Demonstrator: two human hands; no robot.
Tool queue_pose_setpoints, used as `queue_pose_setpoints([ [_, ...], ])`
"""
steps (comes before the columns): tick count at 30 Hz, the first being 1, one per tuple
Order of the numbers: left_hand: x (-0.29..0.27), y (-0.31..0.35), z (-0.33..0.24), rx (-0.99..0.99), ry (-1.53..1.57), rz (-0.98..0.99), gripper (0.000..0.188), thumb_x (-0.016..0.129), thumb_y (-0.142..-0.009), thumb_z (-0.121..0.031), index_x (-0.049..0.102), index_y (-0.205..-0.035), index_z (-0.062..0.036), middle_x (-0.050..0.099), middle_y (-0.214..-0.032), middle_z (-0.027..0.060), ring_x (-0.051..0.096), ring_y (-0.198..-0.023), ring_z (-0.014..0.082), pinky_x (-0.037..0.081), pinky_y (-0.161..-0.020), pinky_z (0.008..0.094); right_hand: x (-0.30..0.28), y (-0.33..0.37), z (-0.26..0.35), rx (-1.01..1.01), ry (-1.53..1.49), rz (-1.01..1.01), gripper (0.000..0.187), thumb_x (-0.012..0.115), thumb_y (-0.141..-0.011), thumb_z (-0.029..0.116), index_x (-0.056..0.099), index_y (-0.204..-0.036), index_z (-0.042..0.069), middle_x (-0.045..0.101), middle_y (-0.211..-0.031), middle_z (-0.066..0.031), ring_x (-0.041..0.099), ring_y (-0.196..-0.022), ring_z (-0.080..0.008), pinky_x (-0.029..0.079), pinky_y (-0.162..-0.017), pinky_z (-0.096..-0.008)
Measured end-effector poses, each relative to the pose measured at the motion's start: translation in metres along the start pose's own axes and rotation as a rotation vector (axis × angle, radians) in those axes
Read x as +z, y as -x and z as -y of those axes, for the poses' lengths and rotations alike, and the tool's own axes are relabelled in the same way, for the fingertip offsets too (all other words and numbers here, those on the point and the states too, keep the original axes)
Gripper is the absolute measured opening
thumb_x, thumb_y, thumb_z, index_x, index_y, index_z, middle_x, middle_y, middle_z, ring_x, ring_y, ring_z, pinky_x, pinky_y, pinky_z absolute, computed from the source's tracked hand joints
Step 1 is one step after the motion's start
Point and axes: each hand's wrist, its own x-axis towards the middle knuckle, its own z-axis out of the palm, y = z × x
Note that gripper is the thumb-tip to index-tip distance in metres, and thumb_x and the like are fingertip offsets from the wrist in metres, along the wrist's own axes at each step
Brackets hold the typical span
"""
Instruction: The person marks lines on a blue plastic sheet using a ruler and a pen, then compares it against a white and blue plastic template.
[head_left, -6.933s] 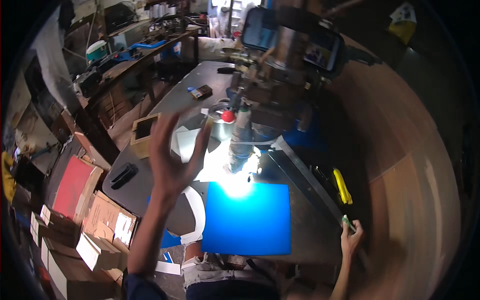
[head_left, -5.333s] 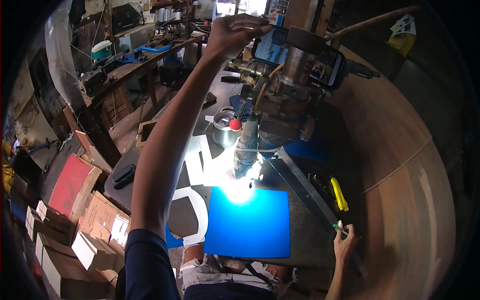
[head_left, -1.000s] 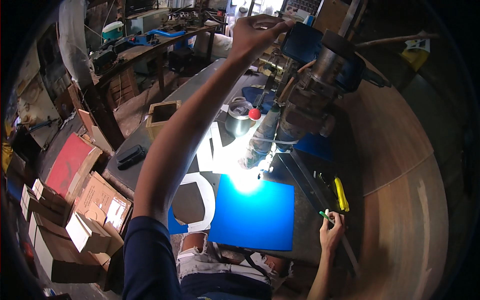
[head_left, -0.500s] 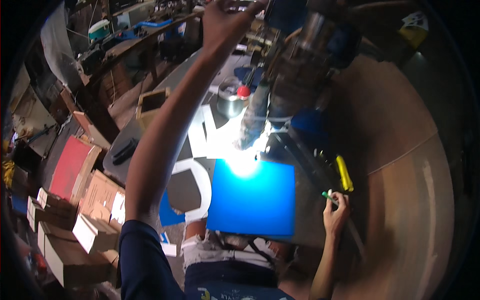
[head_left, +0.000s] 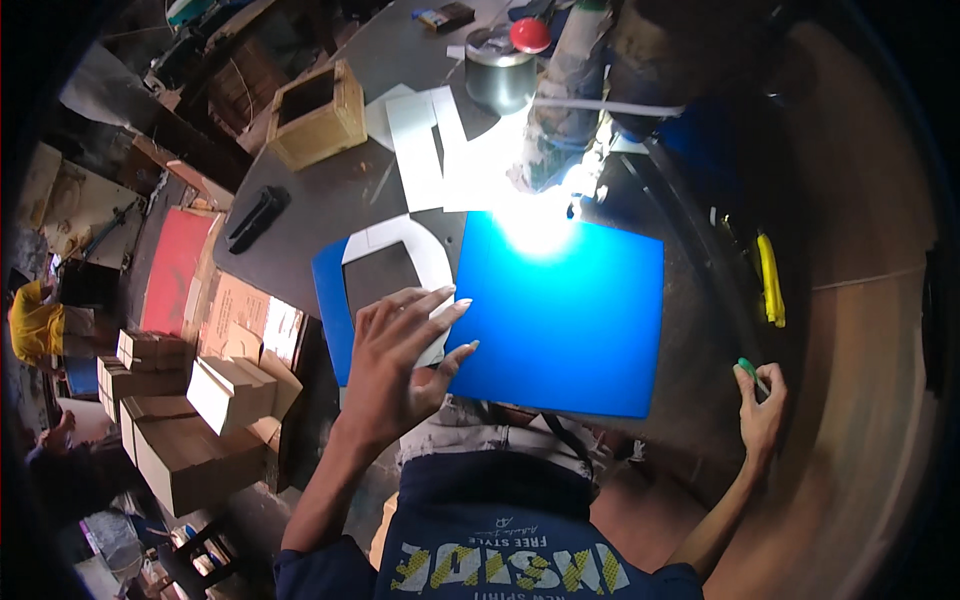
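Observation:
A flat blue sheet (head_left: 580, 330) lies in front of me, brightly lit along its far edge. Over its left edge hovers my left hand (head_left: 395, 350), fingers spread and nothing gripped; whether the fingertips touch the sheet I cannot tell. Beside that hand is a white cut-out frame (head_left: 425, 250) with a curved side, overlapping another blue piece (head_left: 330, 290). To the right, my right hand (head_left: 763, 410) pinches a slim green-tipped tool (head_left: 748, 369), most of it hidden by the fingers. Its exact kind does not show.
A dark machine (head_left: 690, 60) with a glaring lamp stands beyond the sheet. Around the table are a metal pot (head_left: 500, 80), red ball (head_left: 530, 36), wooden box (head_left: 320, 112), black tool (head_left: 258, 218) and yellow-handled cutter (head_left: 770, 280). Cardboard boxes (head_left: 190, 450) and a person in yellow (head_left: 35, 325) are left.
My left hand has come down from up by the machine to the blue sheet's left edge. My right hand still pinches the green-tipped tool. The view has shifted.

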Motion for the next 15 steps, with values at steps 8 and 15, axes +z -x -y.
queue_pose_setpoints([
  [8, 0.004, 0.003, 0.034, -0.146, -0.331, 0.273, 0.057, 0.031, -0.110, -0.037, 0.027, -0.165, -0.0232, 0.011, -0.174, 0.0091, 0.005, -0.161, 0.0286, -0.008, -0.127, 0.0538, -0.022, 0.031, 0.011, -0.124, 0.076, -0.021, 0.036, 0.083, -0.087, 0.015, 0.067, -0.117, 0.004, 0.061, -0.103, -0.0083, 0.058, -0.092, -0.0218, 0.048, -0.085, -0.0346],
  [15, -0.021, -0.022, 0.079, -0.032, -0.252, 0.215, 0.063, 0.030, -0.109, -0.047, 0.027, -0.164, -0.0158, 0.021, -0.172, 0.0113, 0.012, -0.160, 0.0264, -0.002, -0.130, 0.0501, -0.022, 0.037, 0.002, 0.020, 0.012, 0.030, 0.023, 0.075, -0.095, 0.016, 0.056, -0.092, 0.002, 0.044, -0.084, -0.0048, 0.047, -0.079, -0.0172, 0.042, -0.077, -0.0338],
])
